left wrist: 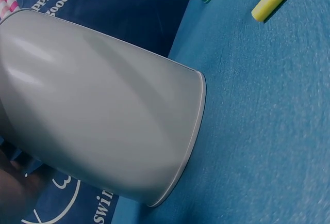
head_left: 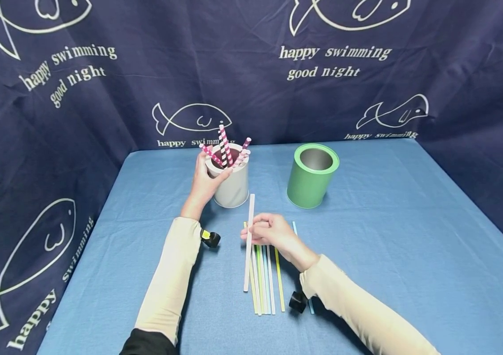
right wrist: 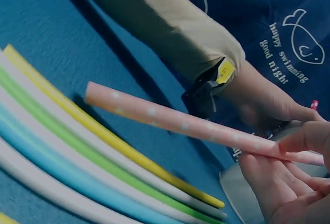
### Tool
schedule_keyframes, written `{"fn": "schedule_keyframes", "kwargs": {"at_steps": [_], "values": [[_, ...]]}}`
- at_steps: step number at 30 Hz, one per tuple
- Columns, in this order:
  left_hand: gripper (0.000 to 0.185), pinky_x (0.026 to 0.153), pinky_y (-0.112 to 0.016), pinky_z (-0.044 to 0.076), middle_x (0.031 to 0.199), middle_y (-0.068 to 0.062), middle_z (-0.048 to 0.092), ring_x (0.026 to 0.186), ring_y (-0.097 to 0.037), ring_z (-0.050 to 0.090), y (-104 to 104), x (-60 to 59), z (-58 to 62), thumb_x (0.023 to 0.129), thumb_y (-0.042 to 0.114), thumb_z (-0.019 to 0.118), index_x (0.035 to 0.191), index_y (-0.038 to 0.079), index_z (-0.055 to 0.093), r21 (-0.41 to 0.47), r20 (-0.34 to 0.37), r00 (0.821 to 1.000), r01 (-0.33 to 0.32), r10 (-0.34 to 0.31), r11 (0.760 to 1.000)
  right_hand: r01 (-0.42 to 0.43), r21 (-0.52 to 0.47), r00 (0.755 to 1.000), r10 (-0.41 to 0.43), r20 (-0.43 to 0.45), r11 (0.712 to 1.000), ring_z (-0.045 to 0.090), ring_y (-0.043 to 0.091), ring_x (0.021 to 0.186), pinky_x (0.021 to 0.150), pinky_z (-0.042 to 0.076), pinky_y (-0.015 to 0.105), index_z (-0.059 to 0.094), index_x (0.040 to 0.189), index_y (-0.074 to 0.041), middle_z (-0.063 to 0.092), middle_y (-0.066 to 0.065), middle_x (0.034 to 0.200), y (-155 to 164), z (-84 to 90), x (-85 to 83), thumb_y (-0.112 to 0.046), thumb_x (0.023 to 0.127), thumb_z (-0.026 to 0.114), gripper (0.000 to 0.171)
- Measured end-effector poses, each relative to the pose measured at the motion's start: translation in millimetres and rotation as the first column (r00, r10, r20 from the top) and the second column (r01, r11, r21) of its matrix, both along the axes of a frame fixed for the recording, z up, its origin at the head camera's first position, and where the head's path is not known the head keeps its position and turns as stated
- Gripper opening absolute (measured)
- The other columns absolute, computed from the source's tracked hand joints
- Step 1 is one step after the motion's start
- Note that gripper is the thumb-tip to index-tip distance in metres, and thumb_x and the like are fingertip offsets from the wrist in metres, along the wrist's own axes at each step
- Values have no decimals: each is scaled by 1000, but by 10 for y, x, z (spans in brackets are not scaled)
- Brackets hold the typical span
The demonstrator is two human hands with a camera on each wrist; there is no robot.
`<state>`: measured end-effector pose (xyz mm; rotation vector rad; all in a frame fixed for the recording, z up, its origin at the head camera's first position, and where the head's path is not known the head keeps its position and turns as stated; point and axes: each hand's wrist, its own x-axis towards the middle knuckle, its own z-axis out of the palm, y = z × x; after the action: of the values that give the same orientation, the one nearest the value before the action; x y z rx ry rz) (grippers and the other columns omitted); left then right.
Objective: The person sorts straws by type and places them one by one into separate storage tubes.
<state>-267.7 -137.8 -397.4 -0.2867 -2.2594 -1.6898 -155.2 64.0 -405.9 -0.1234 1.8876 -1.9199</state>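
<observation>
My left hand (head_left: 206, 181) grips the white can (head_left: 233, 191) near its rim, thumb at the front and fingers around the left side. In that can lean several patterned paper straws (head_left: 226, 145), pink, magenta and black-striped. The left wrist view is mostly filled by the can's smooth side (left wrist: 103, 100). Between thumb and fingertips my right hand (head_left: 275, 234) pinches a pale pink paper straw (head_left: 249, 261) around its middle. Small white stars mark this straw (right wrist: 180, 123) in the right wrist view. It is raised above the loose straws (head_left: 266, 291) lying lengthwise on the table.
A green can (head_left: 306, 187) with its top uncovered stands to the right of the white one. A blue straw (head_left: 311, 306) lies partly hidden under my right forearm. Blue cloth covers the table (head_left: 411, 256), and a dark printed curtain (head_left: 251, 84) hangs behind it.
</observation>
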Motion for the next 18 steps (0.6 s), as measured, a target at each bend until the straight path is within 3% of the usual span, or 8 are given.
{"fn": "schedule_keyframes", "kwargs": {"at_steps": [5,11,15,18], "values": [[77,115,-44,30,144,-19,38,133,-30,38,-1,6,-1,80,17,76,143,3,34,0,4,1000,-2,2,1000,37,-39,998,-39,-54,999,73,15,88,80,59,31,44,130,12,69,27,108,46,47,-5,3,91,53,41],[78,115,-44,30,145,-21,37,134,-31,38,2,-3,-11,80,17,75,143,1,33,9,-6,1000,-1,1,1000,78,-55,985,-85,-151,995,72,14,94,84,58,32,50,128,5,69,25,112,111,131,-46,0,93,55,35],[78,116,-44,29,145,-21,37,134,-31,38,-3,-7,-14,80,18,75,144,2,33,6,-8,1000,-2,2,1000,122,-117,961,-147,-235,986,73,12,93,83,58,31,51,125,7,68,28,111,128,204,-57,3,92,56,33],[78,116,-44,29,146,-20,37,135,-30,38,-6,-9,-12,80,18,76,144,3,33,10,-1,1000,0,0,1000,159,-157,927,-202,-316,975,73,12,91,81,59,29,52,121,11,65,33,110,127,265,-55,7,92,56,31]]}}
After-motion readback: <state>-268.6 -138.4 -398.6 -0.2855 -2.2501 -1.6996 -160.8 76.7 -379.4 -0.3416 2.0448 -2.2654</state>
